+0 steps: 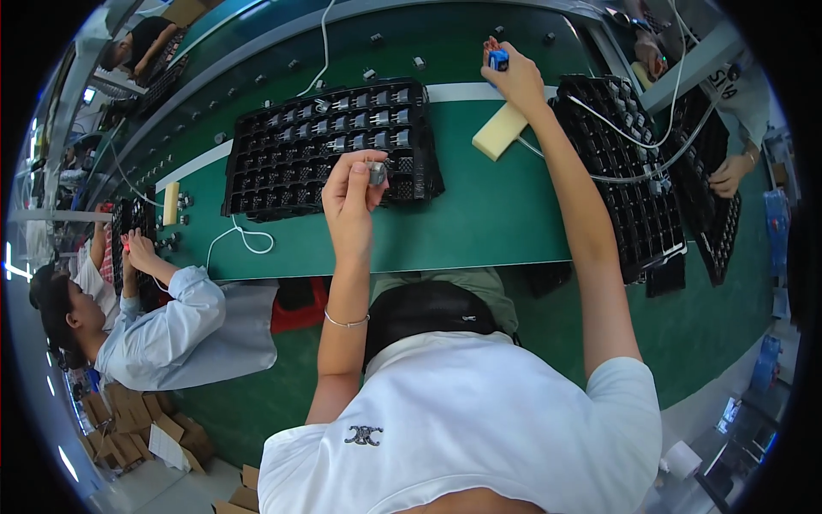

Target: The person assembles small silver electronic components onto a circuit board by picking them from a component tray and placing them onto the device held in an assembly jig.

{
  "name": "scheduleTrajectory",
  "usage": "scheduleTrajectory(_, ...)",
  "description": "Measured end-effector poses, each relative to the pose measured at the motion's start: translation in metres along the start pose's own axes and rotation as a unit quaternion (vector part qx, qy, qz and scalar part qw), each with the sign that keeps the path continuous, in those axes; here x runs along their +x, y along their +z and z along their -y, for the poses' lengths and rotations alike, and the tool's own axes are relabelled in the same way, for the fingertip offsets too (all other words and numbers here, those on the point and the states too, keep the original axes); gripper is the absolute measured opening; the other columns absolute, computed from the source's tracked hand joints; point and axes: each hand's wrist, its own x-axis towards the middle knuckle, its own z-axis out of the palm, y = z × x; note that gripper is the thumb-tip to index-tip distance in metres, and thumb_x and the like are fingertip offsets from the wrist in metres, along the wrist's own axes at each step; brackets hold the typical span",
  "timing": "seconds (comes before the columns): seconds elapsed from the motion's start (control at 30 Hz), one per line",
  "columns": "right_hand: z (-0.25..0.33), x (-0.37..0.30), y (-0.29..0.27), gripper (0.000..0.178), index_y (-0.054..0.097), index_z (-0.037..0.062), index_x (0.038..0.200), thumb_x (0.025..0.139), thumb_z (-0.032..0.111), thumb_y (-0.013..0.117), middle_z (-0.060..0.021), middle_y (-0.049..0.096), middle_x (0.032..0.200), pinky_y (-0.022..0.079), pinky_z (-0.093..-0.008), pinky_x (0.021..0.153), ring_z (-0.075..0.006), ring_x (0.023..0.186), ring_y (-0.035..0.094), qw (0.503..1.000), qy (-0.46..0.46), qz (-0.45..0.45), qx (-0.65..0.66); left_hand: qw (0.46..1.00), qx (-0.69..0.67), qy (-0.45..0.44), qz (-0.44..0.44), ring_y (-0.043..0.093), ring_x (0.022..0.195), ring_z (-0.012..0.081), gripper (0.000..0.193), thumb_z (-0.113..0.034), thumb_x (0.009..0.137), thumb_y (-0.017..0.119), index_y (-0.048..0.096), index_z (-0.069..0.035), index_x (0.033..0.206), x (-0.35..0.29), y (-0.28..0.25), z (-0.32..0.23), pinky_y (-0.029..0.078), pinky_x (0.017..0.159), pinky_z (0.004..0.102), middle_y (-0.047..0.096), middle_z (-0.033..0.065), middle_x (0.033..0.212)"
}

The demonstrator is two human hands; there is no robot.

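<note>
My left hand [349, 201] is raised over the near edge of a black compartment tray [282, 176]. Pinched between its thumb and fingers is a small grey metal part [377, 173], block-shaped. Similar metal parts fill several of the tray's far pockets. Farther away and to the right, my right hand [519, 79] is closed around a small blue object [497, 59]; its kind is hard to tell because the fingers cover much of it. Below that hand, a pale yellow block [500, 131] lies on the green tabletop [479, 201].
More black trays [629, 184] stand at right beside another person's hand [730, 176]. Small metal parts [419, 62] are spread along the far green surface. A white cable [257, 251] loops near the table edge. A seated co-worker [163, 317] works at left.
</note>
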Motion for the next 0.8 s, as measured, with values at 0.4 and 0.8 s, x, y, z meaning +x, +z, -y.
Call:
scheduleTrajectory(0.4, -0.007, 0.038, 0.027, 0.049, 0.065, 0.0053, 0.112, 0.078, 0.04, 0.072, -0.0159, 0.069, 0.09, 0.052, -0.0385, 0.074, -0.0308, 0.082, 0.067, 0.998, -0.057, -0.026, 0.012, 0.996, -0.046, -0.056, 0.043, 0.049, 0.064, 0.005, 0.027, -0.008, 0.094, 0.057, 0.056, 0.001, 0.119, 0.0, 0.007, -0.014, 0.036, 0.054, 0.0185, 0.062, 0.0029, 0.088)
scheduleTrajectory(0.8, 0.136, -0.108, -0.072, 0.039, 0.057, 0.0023, 0.115, 0.087, 0.027, 0.068, -0.0009, 0.062, 0.088, 0.038, -0.0142, 0.044, -0.0003, 0.06, 0.053, 0.806, 0.087, 0.206, 0.548, 0.997, 0.008, 0.024, 0.079, 0.054, 0.071, 0.0024, 0.021, 0.002, 0.083, 0.069, 0.057, 0.002, 0.1, 0.01, 0.036, -0.01, 0.043, 0.062, 0.0165, 0.061, 0.0025, 0.087)
